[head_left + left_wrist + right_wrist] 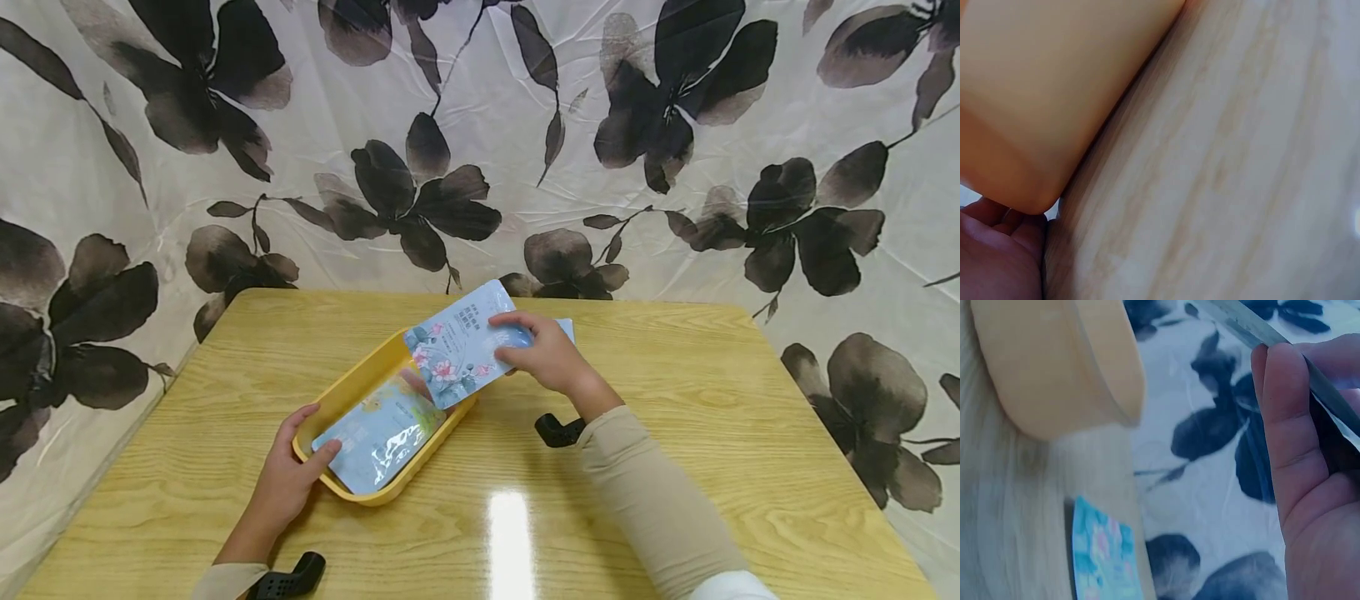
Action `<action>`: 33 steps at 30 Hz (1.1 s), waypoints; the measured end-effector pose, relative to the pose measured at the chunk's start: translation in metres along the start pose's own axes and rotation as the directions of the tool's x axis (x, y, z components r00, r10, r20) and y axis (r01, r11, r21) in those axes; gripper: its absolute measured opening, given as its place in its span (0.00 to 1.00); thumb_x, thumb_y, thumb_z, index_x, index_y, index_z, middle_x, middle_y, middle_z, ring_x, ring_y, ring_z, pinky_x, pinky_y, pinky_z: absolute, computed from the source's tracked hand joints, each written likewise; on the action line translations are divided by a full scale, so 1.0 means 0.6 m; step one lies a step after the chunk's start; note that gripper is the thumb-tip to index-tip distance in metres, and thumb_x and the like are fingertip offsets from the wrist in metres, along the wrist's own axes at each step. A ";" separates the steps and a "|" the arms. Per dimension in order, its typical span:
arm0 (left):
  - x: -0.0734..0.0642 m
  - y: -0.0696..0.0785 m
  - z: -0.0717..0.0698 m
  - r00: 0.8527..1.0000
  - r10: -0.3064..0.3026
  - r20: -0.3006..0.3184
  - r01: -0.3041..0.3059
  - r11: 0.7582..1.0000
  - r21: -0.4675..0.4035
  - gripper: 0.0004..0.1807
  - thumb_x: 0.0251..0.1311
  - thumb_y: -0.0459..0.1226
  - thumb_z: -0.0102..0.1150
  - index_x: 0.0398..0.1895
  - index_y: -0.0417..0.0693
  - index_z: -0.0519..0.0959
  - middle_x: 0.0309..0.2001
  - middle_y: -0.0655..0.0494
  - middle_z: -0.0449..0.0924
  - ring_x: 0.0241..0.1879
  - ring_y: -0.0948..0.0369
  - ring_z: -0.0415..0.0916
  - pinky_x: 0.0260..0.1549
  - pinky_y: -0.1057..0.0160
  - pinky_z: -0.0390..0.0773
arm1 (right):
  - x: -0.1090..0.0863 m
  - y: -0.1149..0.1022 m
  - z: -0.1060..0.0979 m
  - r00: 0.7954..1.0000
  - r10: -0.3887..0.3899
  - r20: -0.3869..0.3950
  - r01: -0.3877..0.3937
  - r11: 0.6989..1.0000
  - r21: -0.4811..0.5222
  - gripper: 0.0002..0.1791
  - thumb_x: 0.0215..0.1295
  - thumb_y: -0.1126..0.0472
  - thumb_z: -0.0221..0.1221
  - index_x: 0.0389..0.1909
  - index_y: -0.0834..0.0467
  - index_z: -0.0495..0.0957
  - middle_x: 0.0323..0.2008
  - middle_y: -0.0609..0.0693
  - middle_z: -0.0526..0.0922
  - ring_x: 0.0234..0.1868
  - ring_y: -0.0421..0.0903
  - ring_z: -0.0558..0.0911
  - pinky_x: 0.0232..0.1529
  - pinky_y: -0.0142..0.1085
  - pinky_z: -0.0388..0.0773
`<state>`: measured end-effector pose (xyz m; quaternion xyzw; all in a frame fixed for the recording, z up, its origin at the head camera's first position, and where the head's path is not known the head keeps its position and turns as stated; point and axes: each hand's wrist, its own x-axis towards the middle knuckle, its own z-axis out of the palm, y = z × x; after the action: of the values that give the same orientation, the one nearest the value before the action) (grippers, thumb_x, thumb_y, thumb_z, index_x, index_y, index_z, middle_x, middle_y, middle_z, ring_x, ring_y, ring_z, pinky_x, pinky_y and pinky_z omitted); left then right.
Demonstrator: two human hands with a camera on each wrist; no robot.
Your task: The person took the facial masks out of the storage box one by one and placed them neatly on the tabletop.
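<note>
A yellow plastic tub (378, 500) stands slantwise on the table. My left hand (292, 458) grips its near-left end, thumb over the rim and fingers along the outside; in the left wrist view the fingers (1007, 219) lie under the tub's corner. Inside the tub lies a light-blue packet (378, 442) with yellow flowers. Over the far-right end of the tub, my right hand (551, 354) pinches a flat blue packet (453, 350) printed with pink flowers; it shows edge-on in the right wrist view. Another blue packet (1104, 550) lies on the table beyond the right hand, mostly hidden from the head view.
The wooden table (675, 375) backs onto a white curtain (525, 125) with dark flowers. Black devices are strapped at the left wrist (288, 579) and the right wrist (558, 431). A light reflection shows at the table's front.
</note>
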<state>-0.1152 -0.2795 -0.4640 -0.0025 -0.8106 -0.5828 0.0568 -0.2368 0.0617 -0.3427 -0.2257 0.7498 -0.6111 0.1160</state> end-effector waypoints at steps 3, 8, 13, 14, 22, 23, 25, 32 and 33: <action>0.000 0.001 0.000 1.000 -0.003 0.002 0.003 1.000 0.011 0.33 0.61 0.39 0.53 0.66 0.46 0.49 0.57 0.40 0.57 0.45 0.68 0.66 0.36 0.74 0.71 | 0.001 0.021 -0.017 0.999 0.013 -0.043 -0.012 0.999 0.038 0.21 0.54 0.71 0.59 0.51 0.62 0.73 0.47 0.60 0.72 0.32 0.51 0.77 0.33 0.47 0.77; -0.001 0.002 0.000 1.000 0.000 0.002 0.000 1.000 0.011 0.33 0.61 0.38 0.52 0.66 0.47 0.49 0.58 0.41 0.57 0.45 0.69 0.66 0.37 0.75 0.70 | 0.003 0.061 -0.046 0.994 0.005 -0.111 0.001 0.998 0.055 0.22 0.54 0.70 0.60 0.52 0.60 0.72 0.45 0.61 0.72 0.34 0.51 0.78 0.32 0.45 0.78; -0.002 0.002 0.000 1.000 -0.002 0.003 0.002 1.000 0.003 0.33 0.61 0.38 0.53 0.66 0.46 0.49 0.58 0.41 0.57 0.45 0.69 0.66 0.37 0.75 0.71 | -0.006 0.084 -0.079 0.983 -0.008 -0.185 0.021 0.997 0.070 0.23 0.53 0.71 0.59 0.53 0.62 0.71 0.43 0.62 0.71 0.31 0.50 0.78 0.30 0.43 0.78; -0.002 0.002 0.000 1.000 -0.003 0.005 0.003 1.000 0.002 0.33 0.61 0.38 0.52 0.66 0.46 0.49 0.58 0.41 0.56 0.45 0.69 0.66 0.37 0.74 0.71 | -0.009 0.087 -0.087 0.979 -0.005 -0.203 0.019 0.997 0.068 0.23 0.53 0.71 0.59 0.53 0.62 0.70 0.44 0.62 0.70 0.31 0.49 0.78 0.30 0.43 0.78; -0.004 0.003 0.003 1.000 0.006 0.011 -0.006 1.000 -0.024 0.33 0.61 0.37 0.52 0.66 0.45 0.48 0.58 0.41 0.56 0.45 0.67 0.67 0.36 0.73 0.71 | -0.041 0.108 -0.156 0.947 0.035 -0.318 -0.015 0.998 0.065 0.25 0.55 0.69 0.59 0.55 0.65 0.67 0.49 0.61 0.64 0.31 0.45 0.76 0.35 0.42 0.77; -0.004 0.003 0.003 1.000 0.007 0.010 -0.006 1.000 -0.027 0.33 0.61 0.37 0.52 0.66 0.45 0.48 0.58 0.41 0.56 0.45 0.67 0.67 0.36 0.73 0.71 | -0.045 0.112 -0.164 0.942 0.040 -0.333 -0.019 0.998 0.065 0.24 0.56 0.69 0.59 0.55 0.66 0.67 0.49 0.61 0.64 0.32 0.44 0.76 0.35 0.42 0.77; -0.004 0.004 0.003 1.000 0.008 0.010 -0.008 0.999 -0.031 0.33 0.61 0.36 0.52 0.66 0.45 0.48 0.57 0.41 0.56 0.45 0.67 0.67 0.36 0.73 0.71 | -0.055 0.121 -0.180 0.931 0.050 -0.361 -0.031 0.998 0.058 0.24 0.56 0.70 0.58 0.55 0.67 0.66 0.49 0.61 0.63 0.32 0.43 0.76 0.34 0.40 0.77; -0.003 0.004 0.004 1.000 0.010 -0.001 -0.010 1.000 -0.019 0.33 0.61 0.37 0.53 0.65 0.45 0.50 0.57 0.41 0.57 0.45 0.68 0.67 0.37 0.75 0.71 | -0.084 0.158 -0.218 0.896 0.103 -0.433 -0.118 0.993 -0.008 0.25 0.57 0.65 0.59 0.57 0.65 0.66 0.52 0.60 0.62 0.37 0.45 0.74 0.35 0.36 0.77; -0.003 0.004 0.004 1.000 0.009 -0.001 -0.009 1.000 -0.019 0.33 0.61 0.37 0.53 0.65 0.45 0.49 0.57 0.41 0.57 0.45 0.68 0.67 0.37 0.75 0.71 | -0.086 0.168 -0.224 0.889 0.113 -0.444 -0.128 0.992 -0.003 0.26 0.56 0.64 0.60 0.56 0.63 0.67 0.52 0.60 0.63 0.37 0.45 0.74 0.34 0.35 0.77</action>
<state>-0.1132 -0.2762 -0.4629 -0.0063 -0.8050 -0.5903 0.0595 -0.2720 0.2178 -0.4151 -0.0357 0.7789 -0.6257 -0.0235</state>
